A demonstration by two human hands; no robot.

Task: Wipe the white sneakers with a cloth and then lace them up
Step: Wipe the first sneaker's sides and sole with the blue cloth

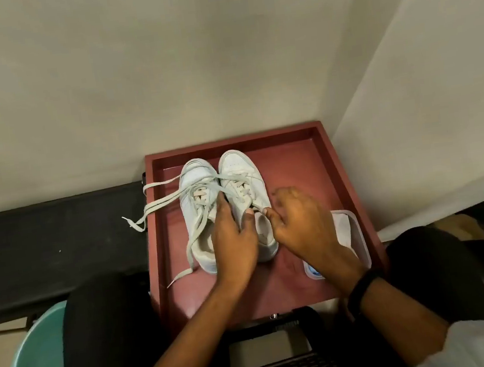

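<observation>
At the far left a teal bucket is half hidden behind the person's dark-trousered leg and cut off by the frame edge. Above it a dark ledge runs along the foot of a cream wall. Loose laces from the left sneaker trail over the left rim of a red tray, which stands in the corner of the room. The left sneaker and the right sneaker sit touching side by side in the tray's left half, toes toward the wall. The left hand lies flat over the seam between them, fingers straight, covering their inner collars. The right hand, blurred at the fingertips, curls beside the right sneaker's opening and pinches the end of its lace. Its forearm hides part of a clear container in the tray's near right corner. A white cloth lies inside. A black wristband circles the right wrist.
</observation>
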